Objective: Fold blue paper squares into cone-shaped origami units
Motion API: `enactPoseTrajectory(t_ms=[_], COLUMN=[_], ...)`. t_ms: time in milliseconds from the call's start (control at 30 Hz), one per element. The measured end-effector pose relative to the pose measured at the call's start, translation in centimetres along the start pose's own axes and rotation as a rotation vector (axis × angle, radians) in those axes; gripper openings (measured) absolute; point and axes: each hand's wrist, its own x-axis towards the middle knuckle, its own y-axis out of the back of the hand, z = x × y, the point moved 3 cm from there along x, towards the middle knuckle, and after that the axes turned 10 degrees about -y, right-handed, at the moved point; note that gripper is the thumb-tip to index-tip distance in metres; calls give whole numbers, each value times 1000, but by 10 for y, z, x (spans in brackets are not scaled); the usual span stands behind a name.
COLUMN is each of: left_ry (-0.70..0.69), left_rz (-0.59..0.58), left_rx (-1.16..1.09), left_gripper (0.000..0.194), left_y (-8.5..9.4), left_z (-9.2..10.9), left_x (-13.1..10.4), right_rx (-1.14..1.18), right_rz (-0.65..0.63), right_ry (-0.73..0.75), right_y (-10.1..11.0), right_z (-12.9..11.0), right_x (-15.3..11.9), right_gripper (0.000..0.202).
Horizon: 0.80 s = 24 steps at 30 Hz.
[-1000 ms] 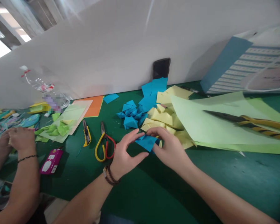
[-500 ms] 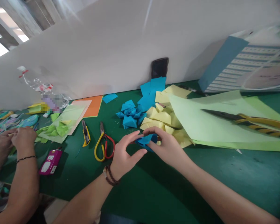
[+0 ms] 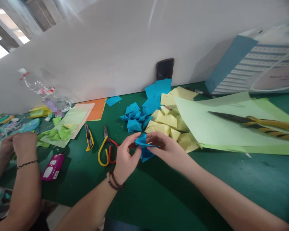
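A small folded piece of blue paper (image 3: pixel 146 154) is held between both my hands above the green table. My left hand (image 3: pixel 127 154) pinches its left side between thumb and fingers. From the right, my right hand (image 3: pixel 167 148) grips the other edge, fingertips curled over the top. Just beyond lie a pile of folded blue paper pieces (image 3: pixel 134 118) and a heap of folded yellow paper pieces (image 3: pixel 166 121). Close to my left wrist rest pliers with one yellow and one red handle (image 3: pixel 106 149).
A yellow utility knife (image 3: pixel 88 138) and a magenta box (image 3: pixel 53 166) lie to the left. A co-worker's hands (image 3: pixel 25 144) are at the far left. Long-nosed pliers (image 3: pixel 245 120) lie on light green sheets (image 3: pixel 207 134). A phone (image 3: pixel 165 69) leans on the white partition (image 3: pixel 125 48).
My left hand has closed on the blue paper, which has turned and shifted slightly left. The blue piece now shows a raised fold and a part hanging below.
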Motion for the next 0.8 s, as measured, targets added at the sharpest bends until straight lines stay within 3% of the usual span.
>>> enactPoseTrajectory(t_ms=[167, 333, 433, 533, 600, 700, 800], left_ry=[-58, 68, 136, 102, 51, 17, 43], left_rz=[-36, -10, -68, -126, -149, -189, -209], left_rx=[93, 0, -17, 77, 166, 248, 241], left_gripper=[39, 43, 46, 49, 47, 42, 38], left_y=[-2, 3, 5, 4, 3, 0, 0], left_z=[5, -3, -6, -4, -1, 3, 4], left_x=[-3, 2, 5, 5, 4, 3, 3], right_rx=[-42, -34, -169, -383, -477, -506, -519], right_rz=[11, -46, 34, 106, 152, 185, 189], right_ry=[5, -2, 113, 281, 334, 281, 259], right_y=[-2, -1, 5, 6, 5, 5, 5], right_z=[-6, -12, -19, -25, -26, -23, -19], right_x=[-3, -3, -5, -9, -11, -11, -9], right_gripper=[21, 32, 40, 43, 36, 19, 17])
